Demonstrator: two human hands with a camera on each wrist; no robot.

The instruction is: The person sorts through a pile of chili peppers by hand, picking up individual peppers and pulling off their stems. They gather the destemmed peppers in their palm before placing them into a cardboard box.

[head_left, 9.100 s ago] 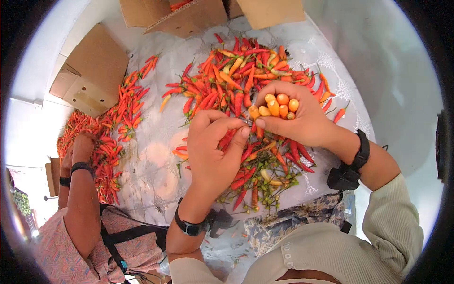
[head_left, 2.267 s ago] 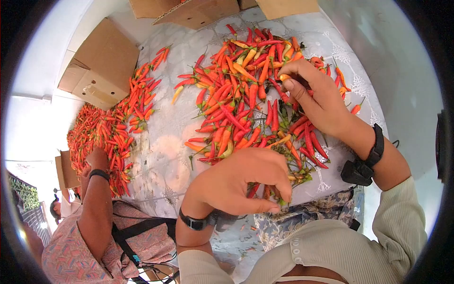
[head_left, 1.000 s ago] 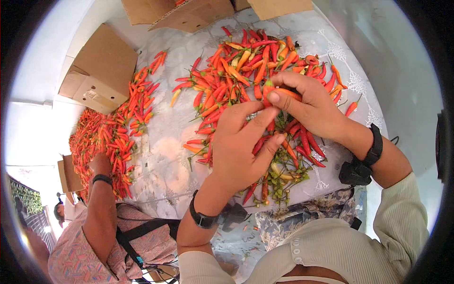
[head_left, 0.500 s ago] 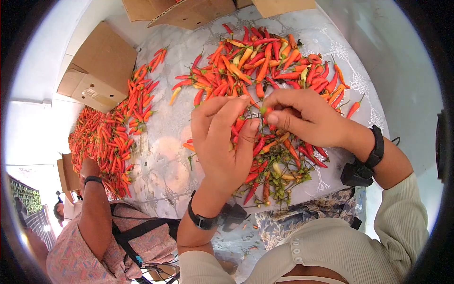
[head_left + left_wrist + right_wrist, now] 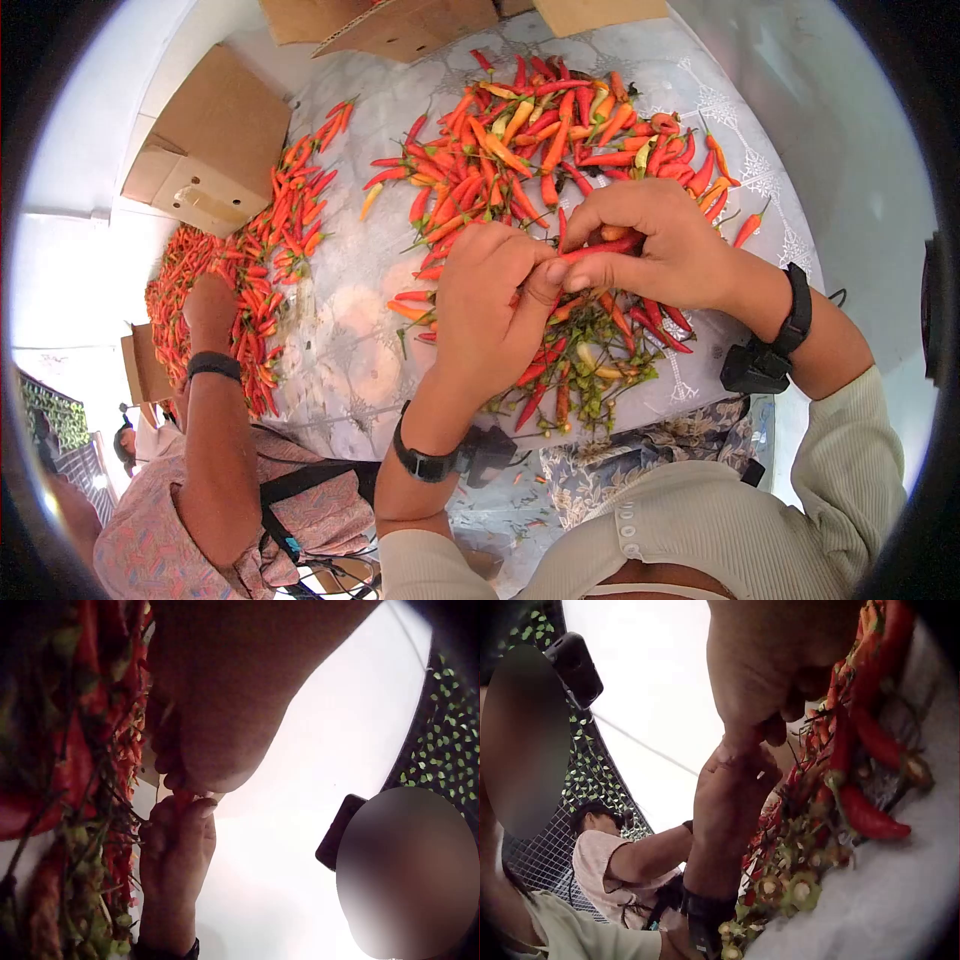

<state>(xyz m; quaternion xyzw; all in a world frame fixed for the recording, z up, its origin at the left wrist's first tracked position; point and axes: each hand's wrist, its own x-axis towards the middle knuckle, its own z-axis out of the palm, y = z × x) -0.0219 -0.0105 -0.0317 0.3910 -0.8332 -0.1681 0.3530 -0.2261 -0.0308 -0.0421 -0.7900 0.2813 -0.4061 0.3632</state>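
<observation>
My right hand (image 5: 660, 245) holds a red chili pepper (image 5: 602, 249) between thumb and fingers, over the near part of the chili pile (image 5: 500, 150). Another orange chili (image 5: 614, 232) shows inside its curled fingers. Close against it, my left hand (image 5: 488, 300) pinches the near end of the red chili with thumb and forefinger. In the left wrist view a bit of red shows where the fingertips meet; the stem end is hidden by the fingers. Below both hands lies a heap of green stems (image 5: 598, 400) with a few pale chilies.
Another person's arm (image 5: 215, 400) reaches into a large chili heap (image 5: 200, 300) at the left. An upturned cardboard box (image 5: 215, 140) stands behind that heap. More cardboard boxes (image 5: 410, 30) line the far edge of the patterned tablecloth (image 5: 345, 260).
Earlier the right hand held several yellow-orange chilies, and later the left hand was over the stems. Since then the hands have come together, and the left fingers have closed on the red chili.
</observation>
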